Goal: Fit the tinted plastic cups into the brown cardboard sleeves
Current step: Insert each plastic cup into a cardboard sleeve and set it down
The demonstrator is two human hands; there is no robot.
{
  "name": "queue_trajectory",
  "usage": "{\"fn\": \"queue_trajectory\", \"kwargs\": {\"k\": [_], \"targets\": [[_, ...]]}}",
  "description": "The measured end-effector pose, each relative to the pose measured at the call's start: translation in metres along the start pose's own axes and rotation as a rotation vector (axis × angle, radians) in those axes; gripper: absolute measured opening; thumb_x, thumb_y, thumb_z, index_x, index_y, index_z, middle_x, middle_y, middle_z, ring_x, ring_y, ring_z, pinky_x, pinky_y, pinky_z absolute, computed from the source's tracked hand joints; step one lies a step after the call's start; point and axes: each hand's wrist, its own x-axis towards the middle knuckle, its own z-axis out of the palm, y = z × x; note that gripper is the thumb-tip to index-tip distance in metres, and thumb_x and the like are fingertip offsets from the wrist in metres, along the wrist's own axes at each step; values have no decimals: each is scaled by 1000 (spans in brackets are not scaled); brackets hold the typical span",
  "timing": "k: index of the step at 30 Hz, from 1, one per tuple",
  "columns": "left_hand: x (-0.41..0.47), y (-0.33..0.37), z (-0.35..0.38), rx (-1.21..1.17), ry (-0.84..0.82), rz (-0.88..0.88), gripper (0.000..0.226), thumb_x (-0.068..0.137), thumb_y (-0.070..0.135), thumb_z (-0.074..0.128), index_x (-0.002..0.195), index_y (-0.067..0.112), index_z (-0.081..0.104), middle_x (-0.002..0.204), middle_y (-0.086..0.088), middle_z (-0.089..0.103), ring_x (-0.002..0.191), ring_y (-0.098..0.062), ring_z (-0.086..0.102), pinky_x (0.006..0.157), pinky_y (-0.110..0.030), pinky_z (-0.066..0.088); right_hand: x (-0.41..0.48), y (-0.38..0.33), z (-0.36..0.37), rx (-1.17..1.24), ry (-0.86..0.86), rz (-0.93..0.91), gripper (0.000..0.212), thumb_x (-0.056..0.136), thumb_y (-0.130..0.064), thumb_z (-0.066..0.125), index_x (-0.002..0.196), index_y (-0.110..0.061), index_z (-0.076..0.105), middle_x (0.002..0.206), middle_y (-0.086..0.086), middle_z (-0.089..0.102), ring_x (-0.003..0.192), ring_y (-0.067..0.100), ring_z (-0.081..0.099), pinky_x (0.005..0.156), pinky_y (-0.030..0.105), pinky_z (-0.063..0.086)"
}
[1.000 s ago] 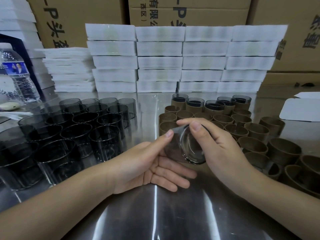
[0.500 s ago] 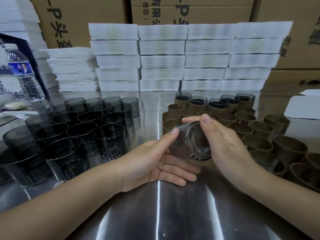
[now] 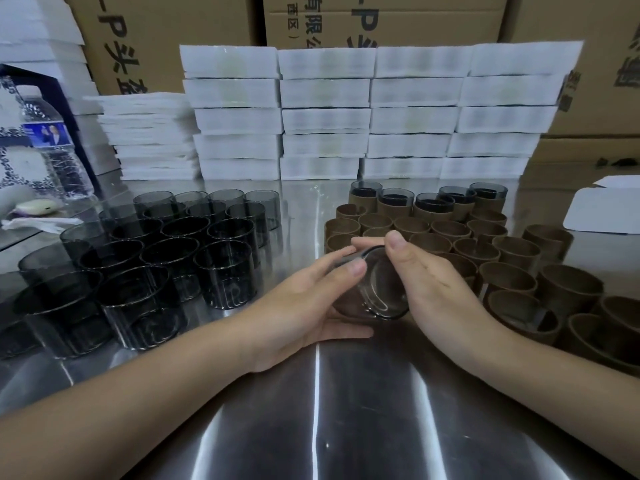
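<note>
My left hand [image 3: 304,306] has now joined my right hand [image 3: 429,282] in gripping the tipped tinted plastic cup [image 3: 377,292]; sleeving comes next, I judge.

Table: a shiny metal top [image 3: 311,427] fills the near part and runs to the far side.
Light: bright white stripes [image 3: 315,393] shine on the near part of the table.
Far back: big brown cardboard boxes [image 3: 166,39] with dark letters stand behind everything.
White boxes [image 3: 325,116]: four neat piles, five high, in a row at the far side of the table.
Far left: a lower pile of thin white sheets [image 3: 149,133], and a clear water bottle [image 3: 52,143] with a blue label.
Far right: a flat white card [image 3: 602,209] lies on the table.
</note>
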Motion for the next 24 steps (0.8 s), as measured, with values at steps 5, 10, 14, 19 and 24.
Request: {"fn": "queue_trajectory", "kwargs": {"k": [5, 10, 14, 19, 24], "targets": [[-3, -3, -2, 21, -15, 93, 62, 65, 32, 75, 124, 41, 58, 127, -12, 64, 112, -35, 65, 82, -32, 57, 1, 2, -3, -9, -33, 36, 46, 89, -54, 36, 109, -32, 69, 103, -14, 74, 103, 0, 66, 91, 16, 48], [0, -5, -2, -15, 67, 88, 74, 60, 20, 77, 128, 38, 53, 127, -11, 64, 98, -28, 69, 71, -30, 58, 3, 5, -4, -55, -30, 86, 51, 84, -61, 36, 110, -32, 69, 106, -11, 73, 108, 3, 64, 102, 32, 45], [1, -3, -2, -51, 69, 66, 62, 55, 19, 70, 116, 25, 64, 123, -22, 63, 107, -38, 66, 72, -34, 58, 5, 1, -2, -102, -26, 111, 55, 84, -59, 38, 103, -21, 73, 103, -3, 74, 104, 13, 66, 99, 46, 47], [2, -2, -4, -133, 104, 38, 58, 61, 21, 68, 119, 17, 63, 118, -20, 67, 102, -35, 69, 66, -32, 58, 7, -4, 1, -150, 17, 105, 47, 84, -54, 40, 94, -22, 73, 93, -5, 74, 93, 10, 67, 91, 39, 50], [6, 0, -6, -243, 204, 38, 56, 68, 24, 61, 123, 12, 61, 124, -22, 63, 110, -42, 63, 60, -28, 57, 28, -4, -5, -431, 130, 118, 51, 95, -45, 46, 60, -10, 54, 51, -4, 52, 55, 7, 49, 58, 22, 37]]}}
